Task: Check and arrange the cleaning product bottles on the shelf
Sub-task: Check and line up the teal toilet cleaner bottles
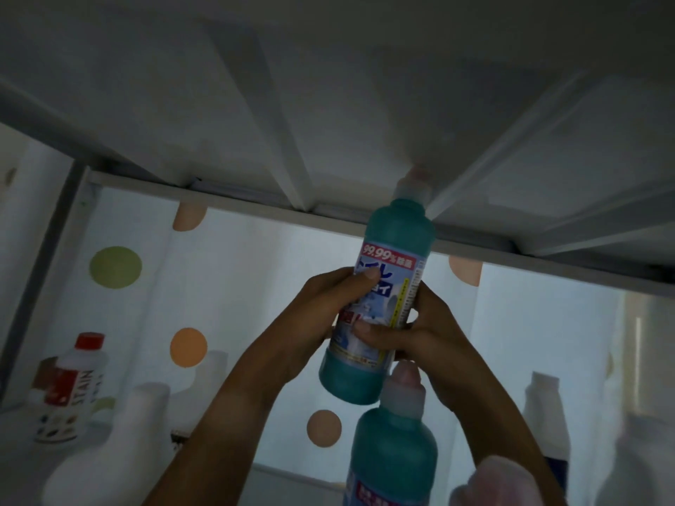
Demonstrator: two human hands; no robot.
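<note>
Dim light is filling a shelf bay backed by a pale curtain (226, 286) with coloured dots, under the white underside of the upper shelf (328, 104). Both hands are holding a teal bottle (392, 257) up in the middle, tilted, its cap close to the shelf above. The left hand (321, 312) is wrapping its fingers round the label, thumb lying across the front. The right hand (420, 330) is gripping the bottle's lower right side, thumb pressing on the label. A second teal bottle (392, 454) is standing just below, its cap near the held bottle's base. At the left, a red-capped stain remover bottle (69, 388) and a white bottle (109, 451) are sitting; more white bottles (546, 414) are standing at the right.
</note>
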